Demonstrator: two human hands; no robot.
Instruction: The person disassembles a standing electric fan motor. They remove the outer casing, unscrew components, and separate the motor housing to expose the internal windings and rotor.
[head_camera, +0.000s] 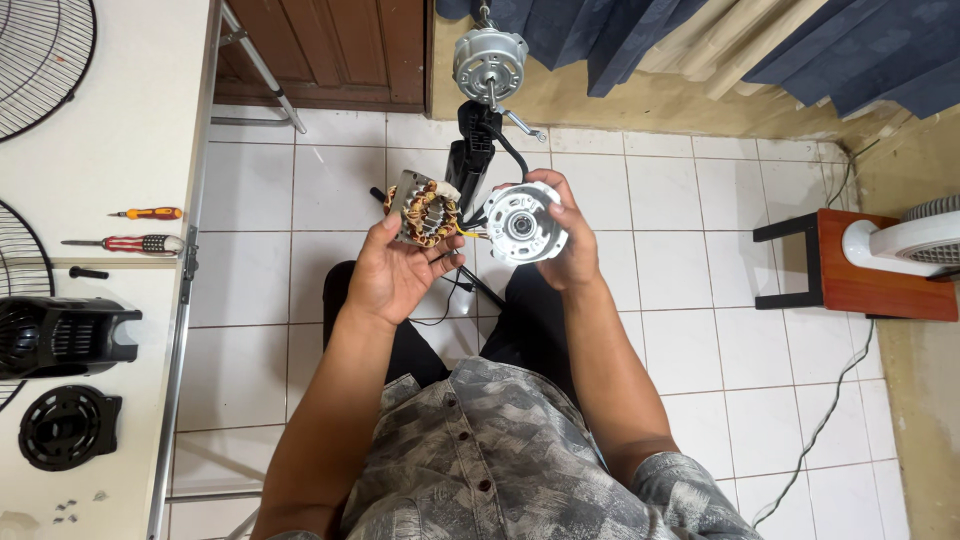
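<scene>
Left hand (395, 272) fingers are curled under a square metal stator with copper windings (423, 212), right hand (565, 240) fingers wrapped round a round silver motor end cover (522, 225), both held over the lap. Thin wires seem to link them. Two screwdrivers (140, 230) lie on the white bench (120, 150) to the left.

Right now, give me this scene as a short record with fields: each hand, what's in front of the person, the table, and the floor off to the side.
left hand: holds stator with copper windings
right hand: holds round motor cover
link: thin wires run between stator and cover
ahead: fan stand with motor on top
table: two screwdrivers, black housing, black round cover, wire grilles, small screws
right side: white fan on red stool
floor: white tiles, cable
</scene>
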